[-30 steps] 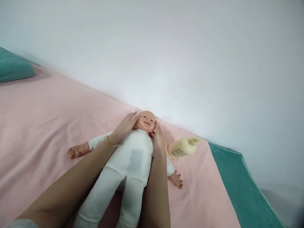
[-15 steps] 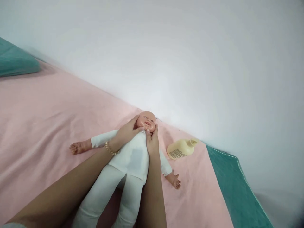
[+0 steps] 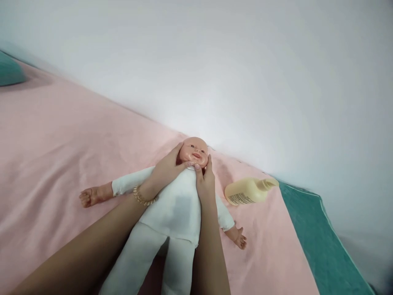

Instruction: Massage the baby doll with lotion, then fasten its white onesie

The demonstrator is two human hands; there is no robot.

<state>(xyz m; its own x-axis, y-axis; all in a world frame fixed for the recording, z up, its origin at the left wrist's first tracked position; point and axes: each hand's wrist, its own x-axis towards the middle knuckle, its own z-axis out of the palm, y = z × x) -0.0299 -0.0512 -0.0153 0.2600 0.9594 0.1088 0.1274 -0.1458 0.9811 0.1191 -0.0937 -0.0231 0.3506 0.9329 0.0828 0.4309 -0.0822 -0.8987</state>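
A baby doll [image 3: 172, 209] with a white cloth body lies on its back, arms spread to both sides. My left hand [image 3: 167, 168] cups the left side of its head [image 3: 194, 150], the thumb resting under the chin. On the other side, my right hand [image 3: 205, 176] wraps the neck and jaw, its thumb close to the left one at the throat. The fingers behind the head are hidden. A coiled bracelet [image 3: 143, 197] circles my left wrist. Between my forearms the doll's legs stretch toward me.
A pale yellow pump bottle [image 3: 248, 191] stands right of the doll on a pink sheet [image 3: 55, 135]. Green cloth [image 3: 319, 229] lies at the right edge, and a green pillow-like piece [image 3: 10, 70] at the far left. A white wall [image 3: 196, 61] rises behind.
The view has shifted slightly, so the doll, bottle and hands appear a little further right and nearer. Both hands keep their hold at the doll's head and neck.
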